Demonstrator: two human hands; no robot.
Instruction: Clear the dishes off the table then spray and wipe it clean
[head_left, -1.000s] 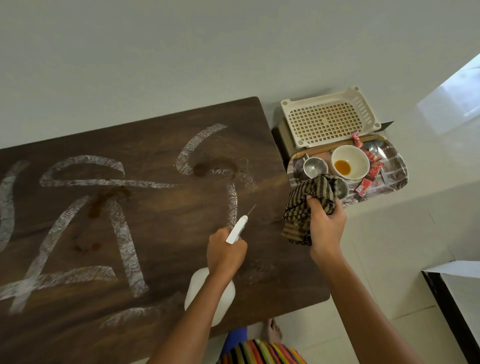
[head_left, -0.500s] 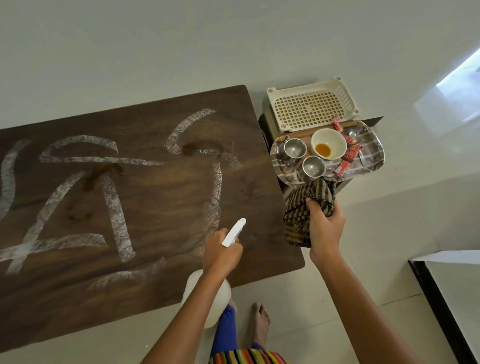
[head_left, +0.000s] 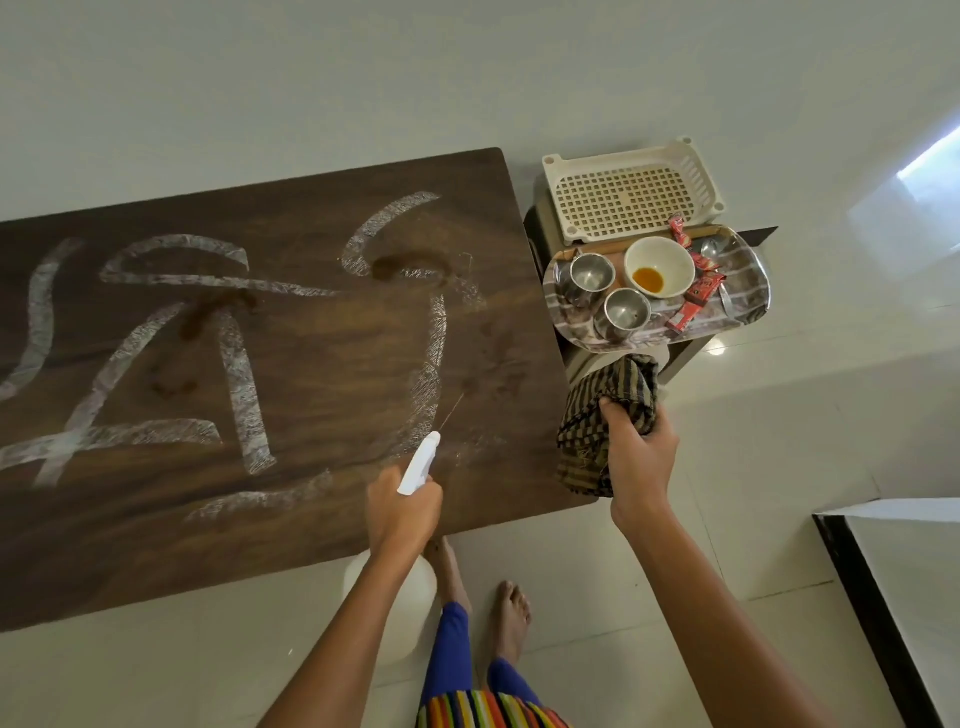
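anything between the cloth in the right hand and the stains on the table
Nothing visible: the table bears only white marks and brown stains, the dishes sit on the tray beside it. Nearest the cloth is the left hand gripping the spray bottle.

Glossy pale tile floor (head_left: 779, 457)

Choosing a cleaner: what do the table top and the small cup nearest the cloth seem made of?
The table top looks like dark wood or wood-look laminate, matte, with visible grain streaks. The cup is probably stainless steel, polished: it shows bright mirror-like reflections.
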